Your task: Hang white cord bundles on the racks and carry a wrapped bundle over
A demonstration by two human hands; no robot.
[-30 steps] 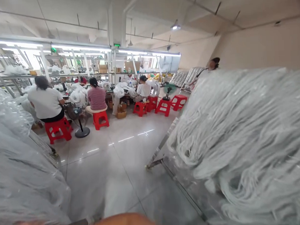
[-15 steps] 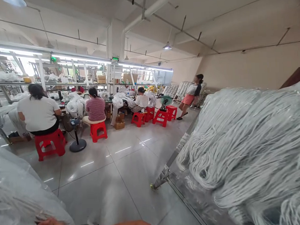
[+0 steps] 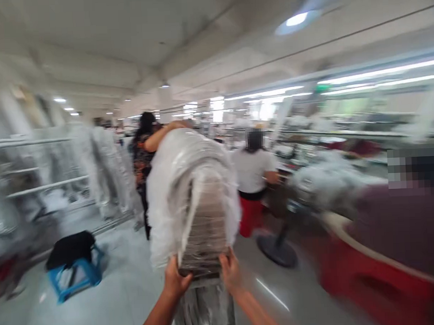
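Note:
Straight ahead stands a rack [image 3: 204,280] loaded with a tall, plastic-wrapped heap of white cords [image 3: 191,156]. Its near end shows a flat, layered grey-white stack [image 3: 207,225]. My left hand [image 3: 176,279] is closed on the left lower corner of this end, thumb pointing inward. On the opposite corner, my right hand [image 3: 231,273] grips at about the same height. What exactly lies under the fingers is blurred. More grey strands [image 3: 200,309] hang below, between my forearms. At the far side, a person in a dark patterned top [image 3: 140,166] has an arm over the heap.
To the left are a blue stool [image 3: 76,279] with a black top and rails [image 3: 47,186] hung with white bundles. On the right, a seated person in white [image 3: 253,168], a floor fan's base [image 3: 277,251] and a red stool [image 3: 373,280] border the aisle by the workbenches.
My view has swung left, from the aisle and a large cord pile to the loaded rack. Both hands now show at its near end; earlier one hand was at the lower left edge.

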